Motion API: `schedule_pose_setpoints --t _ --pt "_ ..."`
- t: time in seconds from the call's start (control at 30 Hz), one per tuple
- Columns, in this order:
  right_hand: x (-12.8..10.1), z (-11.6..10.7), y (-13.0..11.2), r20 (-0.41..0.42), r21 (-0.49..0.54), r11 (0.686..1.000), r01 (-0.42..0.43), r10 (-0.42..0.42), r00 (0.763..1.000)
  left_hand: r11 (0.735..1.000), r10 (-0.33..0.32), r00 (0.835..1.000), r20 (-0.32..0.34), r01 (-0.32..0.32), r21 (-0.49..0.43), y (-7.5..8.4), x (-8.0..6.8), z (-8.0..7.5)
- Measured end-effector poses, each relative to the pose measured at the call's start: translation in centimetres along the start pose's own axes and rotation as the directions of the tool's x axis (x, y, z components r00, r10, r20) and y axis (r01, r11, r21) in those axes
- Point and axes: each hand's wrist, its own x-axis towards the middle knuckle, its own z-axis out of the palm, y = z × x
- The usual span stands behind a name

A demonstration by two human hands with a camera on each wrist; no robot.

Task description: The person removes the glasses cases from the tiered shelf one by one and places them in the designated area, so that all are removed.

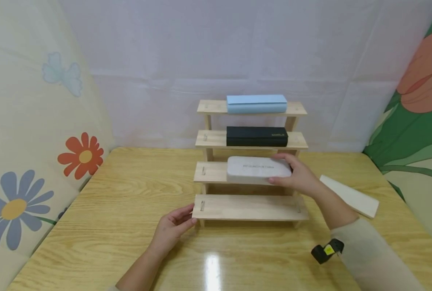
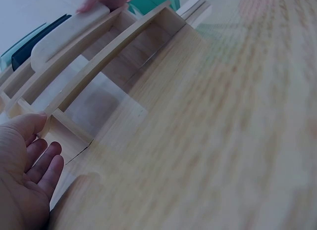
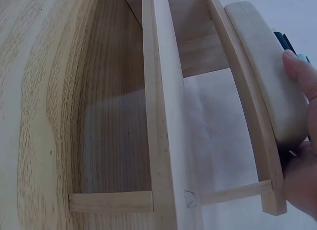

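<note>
The right hand [image 1: 299, 176] has its grip pinching the right end of the white case [image 1: 253, 169], on the stand's [image 1: 250, 207] second shelf [image 1: 212, 171] from the bottom. Only the head view shows the case's lettering. The left wrist view bares what the head view hides: the left hand's [image 2: 25, 175] lower fingers [image 2: 52, 173] loosely spread, thumb [image 2: 32, 123] touching the bottom shelf's corner.
</note>
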Motion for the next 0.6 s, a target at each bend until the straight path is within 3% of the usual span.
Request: schedule_pose_setpoints --t 0.6 --pt "0.24 0.61 -0.29 0.008 -0.067 0.998 0.02 -0.02 1.0 1.0 0.01 1.0 0.0 -0.01 -0.001 0.23 -0.04 0.12"
